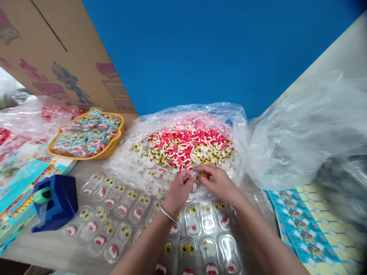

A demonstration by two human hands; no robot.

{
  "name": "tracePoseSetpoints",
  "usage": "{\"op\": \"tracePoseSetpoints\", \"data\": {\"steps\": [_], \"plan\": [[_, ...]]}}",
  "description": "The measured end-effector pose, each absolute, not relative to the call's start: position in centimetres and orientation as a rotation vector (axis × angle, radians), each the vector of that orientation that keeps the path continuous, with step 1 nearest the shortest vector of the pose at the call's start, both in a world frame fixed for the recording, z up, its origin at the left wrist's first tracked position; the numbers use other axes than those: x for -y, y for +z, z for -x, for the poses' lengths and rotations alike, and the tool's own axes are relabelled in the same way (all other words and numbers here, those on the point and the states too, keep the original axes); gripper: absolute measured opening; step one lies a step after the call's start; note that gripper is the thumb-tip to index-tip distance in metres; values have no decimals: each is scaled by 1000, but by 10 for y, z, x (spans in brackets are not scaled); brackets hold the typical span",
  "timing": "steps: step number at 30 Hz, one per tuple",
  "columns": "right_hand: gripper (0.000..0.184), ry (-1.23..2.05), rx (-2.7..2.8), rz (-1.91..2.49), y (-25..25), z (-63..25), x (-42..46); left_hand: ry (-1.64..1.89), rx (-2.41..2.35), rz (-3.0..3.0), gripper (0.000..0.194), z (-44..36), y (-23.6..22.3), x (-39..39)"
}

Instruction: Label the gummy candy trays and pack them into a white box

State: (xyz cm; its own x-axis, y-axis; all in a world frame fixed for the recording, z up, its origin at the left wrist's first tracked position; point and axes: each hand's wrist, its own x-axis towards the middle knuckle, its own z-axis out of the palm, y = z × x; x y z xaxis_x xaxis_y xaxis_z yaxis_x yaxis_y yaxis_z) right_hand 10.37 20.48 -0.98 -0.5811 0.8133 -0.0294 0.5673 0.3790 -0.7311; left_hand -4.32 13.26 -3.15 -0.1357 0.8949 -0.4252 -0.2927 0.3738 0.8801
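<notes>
My left hand (179, 189) and my right hand (216, 181) meet at the middle, fingers pinched around a small see-through plastic blister (195, 186). Eye pieces and a red-and-white mouth piece show inside it; my fingers partly cover it. Just beyond them, an open plastic bag (241, 130) holds a heap of red-and-white mouth pieces (183, 147) and yellow-and-white eye pieces (213, 152). Below and to the left of my hands, rows of filled blisters (123, 202) lie on the table (43, 248), each with two eyes and a mouth. My forearms hide some of them.
A yellow basket (110, 147) of packed blisters stands at left, near a blue tape dispenser (61, 202) and a printed box (25, 191). Printed card sheets (301, 225) lie at right under plastic bags (304, 145). Behind rise a blue panel (206, 53) and a cardboard box (71, 38).
</notes>
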Motion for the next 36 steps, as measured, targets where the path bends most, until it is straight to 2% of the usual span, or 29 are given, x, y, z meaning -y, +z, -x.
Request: {"op": "tracePoseSetpoints", "data": {"steps": [3,7,14,18,21,24,29,32,36], "plan": [[14,1261,2117,1204,-14,-101,-201,1169,-1287,-660,23,43,-32,-131],[11,1447,1953,1218,-22,-96,-202,1239,-1254,-651,21,41,-36,-130],[2,1253,1952,1354,-30,-89,-197,1232,-1321,-644,19,36,-42,-133],[11,1329,1936,1316,-23,-101,-209,1247,-1355,-502,22,39,-36,-135],[21,1082,1941,1433,-16,-120,-229,1266,-1344,-377,26,48,-27,-135],[20,764,2222,1489,-9,-127,-239,1280,-1307,-303,31,55,-21,-136],[17,554,2795,1551,-3,-103,-227,1273,-1220,-249,35,56,-20,-134],[20,407,2885,1614,-2,-91,-219,1260,-1198,-231,36,54,-22,-133],[17,439,2846,1581,-4,-92,-219,1246,-1184,-213,38,51,-24,-133]]}}
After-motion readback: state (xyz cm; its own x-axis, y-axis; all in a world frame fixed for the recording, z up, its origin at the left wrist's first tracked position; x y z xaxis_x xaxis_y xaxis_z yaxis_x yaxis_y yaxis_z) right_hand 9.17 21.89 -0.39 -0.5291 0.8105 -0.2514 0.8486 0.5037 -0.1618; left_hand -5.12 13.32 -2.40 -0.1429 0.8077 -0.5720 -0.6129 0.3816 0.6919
